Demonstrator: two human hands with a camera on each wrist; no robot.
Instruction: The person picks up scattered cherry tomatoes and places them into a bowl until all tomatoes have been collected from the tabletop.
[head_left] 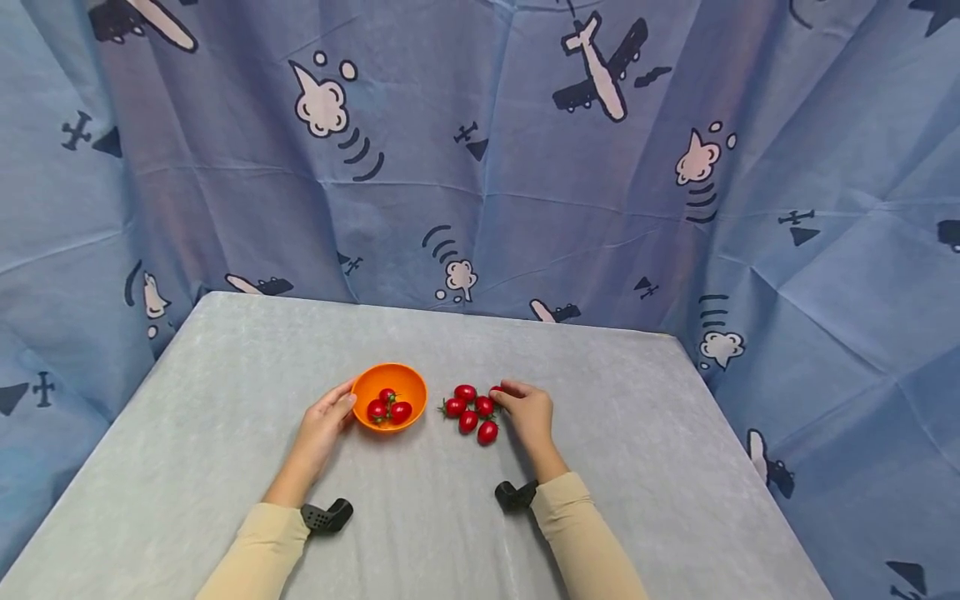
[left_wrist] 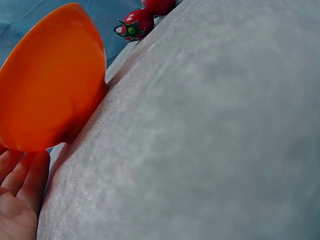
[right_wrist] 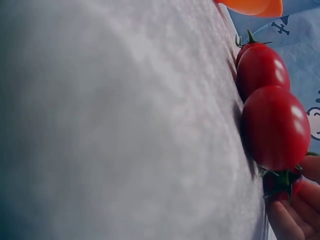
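An orange bowl (head_left: 408, 383) stands on the table with 3 red cherry tomatoes (head_left: 401, 412) in it. My left hand (head_left: 322, 427) holds the bowl at its left side, thumb at the rim. Its fingers (left_wrist: 36, 172) lie against the bowl's outer wall in the left wrist view. Right of the bowl lies a loose group of several cherry tomatoes (head_left: 468, 421), some with green stems. At that group's far right edge my right hand (head_left: 529, 417) pinches one cherry tomato (right_wrist: 282, 184) between thumb and fingers, largely hidden by them and by a nearer tomato.
A pale grey cloth covers the table (head_left: 637, 467). Behind and beside it hangs a blue curtain (head_left: 420, 167) printed with airplanes. A black device (head_left: 327, 517) is worn on the left wrist, and another black device (head_left: 516, 497) on the right.
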